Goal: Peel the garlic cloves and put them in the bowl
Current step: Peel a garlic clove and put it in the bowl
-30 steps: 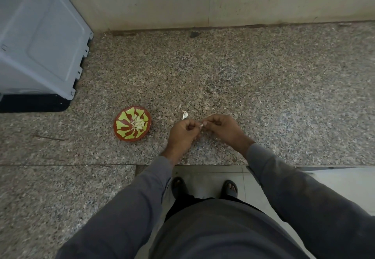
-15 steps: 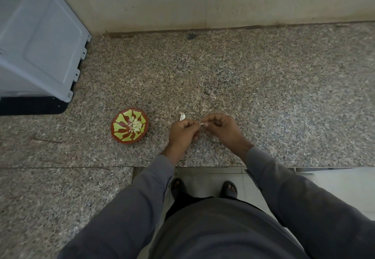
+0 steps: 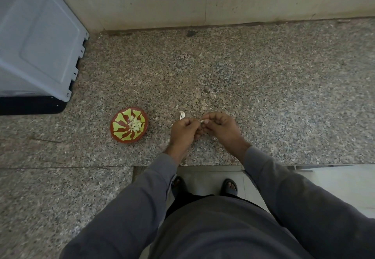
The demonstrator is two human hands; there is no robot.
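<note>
Head view shows both hands, left hand (image 3: pixel 183 131) and right hand (image 3: pixel 220 127), pinching one garlic clove (image 3: pixel 203 120), with the bowl (image 3: pixel 129 124) lying nearer the left hand.

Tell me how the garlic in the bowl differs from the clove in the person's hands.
The garlic pieces lie loose in a pile inside the bowl; the clove is single, pinched between the left hand and right hand. The pile is in plain view; the clove mostly hidden. Both look pale.
</note>
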